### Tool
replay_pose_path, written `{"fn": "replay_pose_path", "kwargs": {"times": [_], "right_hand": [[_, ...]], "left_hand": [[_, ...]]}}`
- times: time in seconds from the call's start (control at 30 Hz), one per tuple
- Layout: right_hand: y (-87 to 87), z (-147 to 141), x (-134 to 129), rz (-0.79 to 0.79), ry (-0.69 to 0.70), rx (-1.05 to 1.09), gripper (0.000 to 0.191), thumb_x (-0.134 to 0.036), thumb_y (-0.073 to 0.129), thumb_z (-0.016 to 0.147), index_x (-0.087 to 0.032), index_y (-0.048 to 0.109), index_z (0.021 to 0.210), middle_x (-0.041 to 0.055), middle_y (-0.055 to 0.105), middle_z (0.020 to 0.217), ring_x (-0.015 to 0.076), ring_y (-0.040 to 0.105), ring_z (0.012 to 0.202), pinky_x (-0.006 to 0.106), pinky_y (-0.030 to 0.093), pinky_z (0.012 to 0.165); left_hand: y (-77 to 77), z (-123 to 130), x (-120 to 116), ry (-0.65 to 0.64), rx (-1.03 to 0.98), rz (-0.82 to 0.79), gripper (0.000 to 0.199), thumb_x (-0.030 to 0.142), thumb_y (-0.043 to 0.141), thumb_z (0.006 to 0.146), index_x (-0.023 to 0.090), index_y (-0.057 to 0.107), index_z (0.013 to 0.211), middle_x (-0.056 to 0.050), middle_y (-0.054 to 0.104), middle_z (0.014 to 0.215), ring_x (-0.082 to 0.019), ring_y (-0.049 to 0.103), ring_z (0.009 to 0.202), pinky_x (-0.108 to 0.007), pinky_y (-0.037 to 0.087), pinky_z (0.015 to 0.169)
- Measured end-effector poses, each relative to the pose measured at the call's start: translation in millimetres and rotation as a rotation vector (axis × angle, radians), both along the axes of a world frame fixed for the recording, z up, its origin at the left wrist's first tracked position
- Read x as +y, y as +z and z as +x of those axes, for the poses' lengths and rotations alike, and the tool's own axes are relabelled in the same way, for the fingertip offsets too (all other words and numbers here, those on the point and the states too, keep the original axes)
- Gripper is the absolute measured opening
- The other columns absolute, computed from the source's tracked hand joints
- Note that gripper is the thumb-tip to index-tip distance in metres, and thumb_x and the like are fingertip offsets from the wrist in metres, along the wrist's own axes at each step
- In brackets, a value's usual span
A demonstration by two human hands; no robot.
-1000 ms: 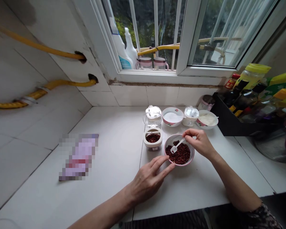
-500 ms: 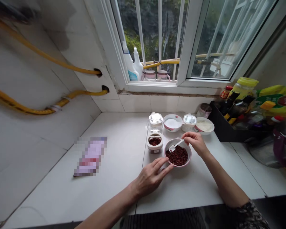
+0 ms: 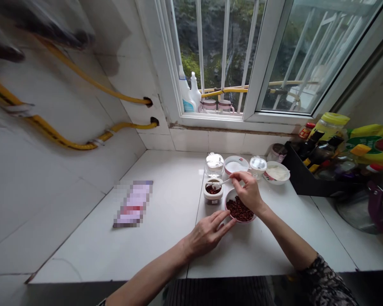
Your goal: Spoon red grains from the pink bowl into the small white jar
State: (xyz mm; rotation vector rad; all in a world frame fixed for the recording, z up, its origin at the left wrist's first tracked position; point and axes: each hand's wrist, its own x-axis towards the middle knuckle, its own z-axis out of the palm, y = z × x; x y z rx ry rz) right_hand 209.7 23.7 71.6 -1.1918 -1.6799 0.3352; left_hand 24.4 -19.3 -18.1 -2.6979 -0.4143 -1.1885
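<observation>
Lots of red bits [image 3: 241,209] left in bowl [image 3: 231,195] on desk [image 3: 166,242], some in jar [image 3: 213,199] beside it; prob. midway. R hand [image 3: 247,193] pinches spoon [image 3: 225,182] at jar mouth; L hand [image 3: 207,236], fingers [image 3: 221,217] loose, touches bowl.

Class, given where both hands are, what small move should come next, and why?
Probably tilt the small white plastic spoon over the clear jar with a cream rim: the right hand holds its head at the jar's opening, while the left hand touches the round white pink-rimmed bowl. Jar and bowl hold dark red bits; the spoon's load is unclear.
</observation>
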Motion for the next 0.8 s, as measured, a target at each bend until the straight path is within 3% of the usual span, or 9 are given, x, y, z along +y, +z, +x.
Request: {"fn": "replay_pose_path", "kwargs": {"times": [0.1, 0.23, 0.37, 0.6, 0.8], "right_hand": [[0.0, -2, -7, 0.209, 0.059, -0.184, 0.017, -0.015, 0.052, 0.087, -0.021, 0.066, 0.082, 0.0045, 0.074, 0.081, 0.0199, 0.067, 0.078, 0.041, 0.043, 0.094], [2.4, 18, -17, 0.316, -0.017, -0.105, 0.014, -0.013, 0.053, 0.085, -0.021, 0.064, 0.079, 0.0020, 0.070, 0.073, 0.0189, 0.063, 0.070, 0.036, 0.047, 0.079], [-5.1, 42, -21, 0.189, -0.109, -0.103, 0.015, -0.013, 0.052, 0.080, -0.022, 0.061, 0.071, -0.0008, 0.064, 0.063, 0.0171, 0.057, 0.061, 0.032, 0.046, 0.067], [-29.4, 40, -16, 0.012, 0.004, -0.286, 0.017, -0.012, 0.050, 0.076, -0.021, 0.062, 0.068, 0.0013, 0.070, 0.067, 0.0172, 0.061, 0.066, 0.034, 0.045, 0.078], [-30.1, 43, -16, -0.071, 0.003, -0.197, 0.018, -0.014, 0.050, 0.076, -0.020, 0.064, 0.067, 0.0014, 0.070, 0.067, 0.0169, 0.062, 0.065, 0.031, 0.046, 0.075]], "left_hand": [[-2.0, 0, 1, 0.006, 0.007, 0.012, 0.042, 0.000, 0.041, 0.092, 0.012, 0.056, 0.129, -0.017, 0.060, 0.123, -0.023, 0.060, 0.117, -0.036, 0.060, 0.088], [-2.2, -1, 1, 0.007, 0.004, 0.003, 0.043, 0.001, 0.044, 0.092, 0.013, 0.056, 0.131, -0.017, 0.060, 0.122, -0.023, 0.060, 0.115, -0.036, 0.060, 0.088], [-0.2, -2, 1, -0.002, 0.015, -0.026, 0.045, 0.000, 0.041, 0.091, 0.013, 0.056, 0.132, -0.016, 0.060, 0.122, -0.024, 0.059, 0.117, -0.038, 0.059, 0.090], [2.1, -3, -1, 0.016, 0.040, -0.027, 0.044, -0.001, 0.042, 0.091, 0.014, 0.056, 0.130, -0.015, 0.060, 0.123, -0.023, 0.059, 0.116, -0.036, 0.060, 0.090], [1.9, -3, 0, 0.005, 0.038, -0.024, 0.044, -0.002, 0.041, 0.090, 0.013, 0.058, 0.129, -0.016, 0.060, 0.123, -0.023, 0.058, 0.117, -0.037, 0.059, 0.091]]}}
